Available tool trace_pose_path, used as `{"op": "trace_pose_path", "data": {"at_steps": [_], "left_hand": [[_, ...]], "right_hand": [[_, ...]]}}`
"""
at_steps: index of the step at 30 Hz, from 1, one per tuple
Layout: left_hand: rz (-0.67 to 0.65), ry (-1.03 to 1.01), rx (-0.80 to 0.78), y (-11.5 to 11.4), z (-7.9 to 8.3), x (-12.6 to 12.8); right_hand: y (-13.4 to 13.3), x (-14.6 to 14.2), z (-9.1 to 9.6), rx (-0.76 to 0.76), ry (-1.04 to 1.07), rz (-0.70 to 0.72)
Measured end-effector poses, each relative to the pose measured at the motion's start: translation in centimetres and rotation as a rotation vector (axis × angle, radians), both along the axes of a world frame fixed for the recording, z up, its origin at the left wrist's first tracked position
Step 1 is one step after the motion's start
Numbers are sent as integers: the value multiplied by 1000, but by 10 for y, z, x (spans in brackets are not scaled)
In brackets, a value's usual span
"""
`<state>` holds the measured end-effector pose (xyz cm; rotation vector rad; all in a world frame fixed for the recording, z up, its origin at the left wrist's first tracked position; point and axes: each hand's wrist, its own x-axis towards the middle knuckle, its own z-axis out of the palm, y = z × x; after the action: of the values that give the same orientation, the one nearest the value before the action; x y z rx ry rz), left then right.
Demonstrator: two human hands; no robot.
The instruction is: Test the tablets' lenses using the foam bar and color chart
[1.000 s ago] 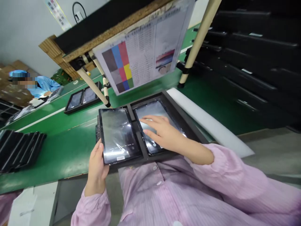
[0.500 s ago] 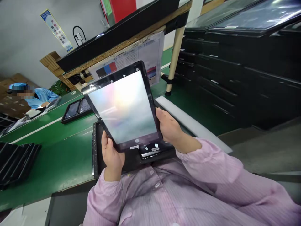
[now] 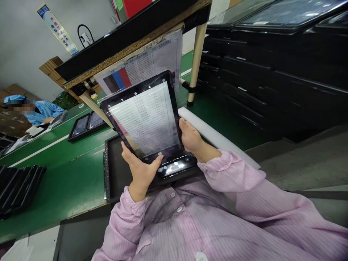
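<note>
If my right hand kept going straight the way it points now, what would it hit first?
Probably the tablet, whose edge the right hand grips; depth beyond it is unclear.

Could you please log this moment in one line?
left hand: holds tablet bottom | right hand: holds tablet side | tablet: held above tray

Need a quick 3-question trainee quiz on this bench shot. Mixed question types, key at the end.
1. True or false: the left hand and the right hand both grip the tablet raised off the bench.
2. Its screen shows: A) rows of table text B) a plain white glow C) a keyboard.
3. What lies in the tray below it?
Key: 1 true; 2 A; 3 a second tablet, lit.
</note>
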<state>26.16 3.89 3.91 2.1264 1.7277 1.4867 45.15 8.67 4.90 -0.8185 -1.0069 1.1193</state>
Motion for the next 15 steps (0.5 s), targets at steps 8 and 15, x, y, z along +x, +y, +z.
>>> {"op": "trace_pose_path", "data": {"at_steps": [8,15], "left_hand": [[-21,19,33,0,-6,-3],[-324,-722,-74,1,2,-11]], "right_hand": [[2,-1,3,15,72,83],[-9,0,9,6,-59,22]]}}
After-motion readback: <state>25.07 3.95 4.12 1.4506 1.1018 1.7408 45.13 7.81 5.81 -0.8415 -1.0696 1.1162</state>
